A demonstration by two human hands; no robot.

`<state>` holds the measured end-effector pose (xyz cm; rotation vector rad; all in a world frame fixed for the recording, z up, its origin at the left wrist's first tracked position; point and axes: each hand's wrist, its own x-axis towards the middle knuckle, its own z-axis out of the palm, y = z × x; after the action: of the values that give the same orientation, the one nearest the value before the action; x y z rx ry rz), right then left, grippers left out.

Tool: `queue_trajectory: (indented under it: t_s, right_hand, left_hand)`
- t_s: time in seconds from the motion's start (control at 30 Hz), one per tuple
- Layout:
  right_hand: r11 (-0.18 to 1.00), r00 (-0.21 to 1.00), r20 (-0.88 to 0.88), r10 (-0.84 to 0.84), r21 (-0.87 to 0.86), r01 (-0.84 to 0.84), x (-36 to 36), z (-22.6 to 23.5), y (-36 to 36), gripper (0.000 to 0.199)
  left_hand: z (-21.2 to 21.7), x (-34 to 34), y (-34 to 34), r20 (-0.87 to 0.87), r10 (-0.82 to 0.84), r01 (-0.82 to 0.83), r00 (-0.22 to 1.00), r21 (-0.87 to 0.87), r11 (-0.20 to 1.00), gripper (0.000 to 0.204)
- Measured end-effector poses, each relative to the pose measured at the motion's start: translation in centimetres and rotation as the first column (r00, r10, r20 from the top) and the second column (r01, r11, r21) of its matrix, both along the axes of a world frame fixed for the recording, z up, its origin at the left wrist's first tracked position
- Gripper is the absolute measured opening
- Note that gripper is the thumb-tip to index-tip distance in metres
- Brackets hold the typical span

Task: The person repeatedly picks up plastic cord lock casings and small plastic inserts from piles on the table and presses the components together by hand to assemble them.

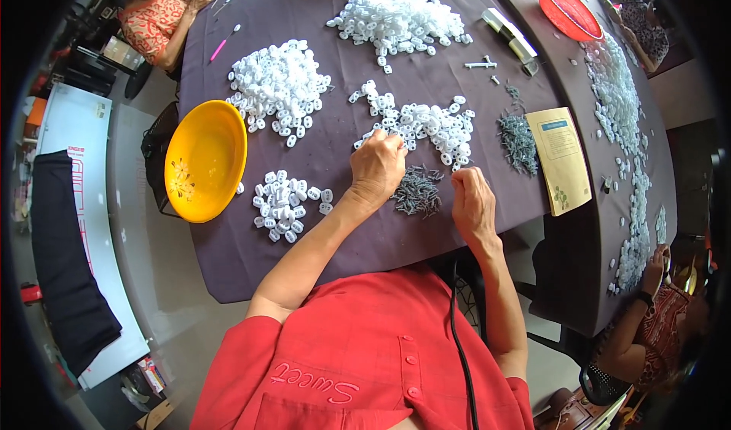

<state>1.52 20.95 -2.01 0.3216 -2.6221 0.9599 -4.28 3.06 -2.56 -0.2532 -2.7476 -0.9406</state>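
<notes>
My left hand (378,170) is closed, its fingertips at the near edge of a loose pile of small white plastic pieces (438,125) with dark holes. What the fingers hold is hidden. My right hand (474,208) is pinched closed just right of a heap of small grey screws (417,192); anything between its fingertips is too small to make out. The screw heap lies between my hands. Nearer me, left of my left forearm, sits a smaller group of white pieces (280,205).
A yellow bowl (205,164) stands at the table's left edge. Farther off are two big white piles (278,87) (400,20). To the right lie more grey screws (518,142), a tan paper packet (560,160) and a red basket (567,10). Other people work around the tables.
</notes>
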Motion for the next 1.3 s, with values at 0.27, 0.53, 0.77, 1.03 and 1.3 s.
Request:
queue_trajectory:
  t_s: [0.27, 0.53, 0.77, 1.03, 1.3]
  right_hand:
    - [0.999, 0.999, -0.045, -0.009, -0.040, 0.007, 0.7, -0.7, -0.4, 0.011]
    - [0.998, 0.999, -0.036, -0.015, -0.058, 0.013, 0.7, -0.8, -0.4, 0.009]
    - [0.975, 0.997, 0.074, -0.022, -0.219, 0.037, 0.4, 0.0, -0.6, 0.010]
    - [0.736, 0.915, 0.344, 0.210, -0.672, 0.084, -0.3, 1.4, -3.5, 0.007]
    - [0.468, 0.907, 0.347, 0.237, -0.859, 0.207, 0.2, 1.4, -4.7, 0.006]
  left_hand:
    - [0.1, -0.1, 0.5, 0.045, -0.012, 0.016, 0.999, -0.086, 0.996, 0.008]
    - [0.5, 0.3, 0.4, 0.023, -0.074, 0.075, 0.997, -0.044, 0.996, 0.007]
    - [0.8, 0.9, -0.8, 0.102, -0.184, 0.137, 0.978, 0.357, 0.924, 0.010]
    - [2.9, 3.5, -1.2, 0.352, -0.337, -0.029, 0.873, 0.728, 0.685, 0.007]
    - [2.4, 4.1, -0.8, 0.356, -0.289, -0.114, 0.889, 0.783, 0.612, 0.005]
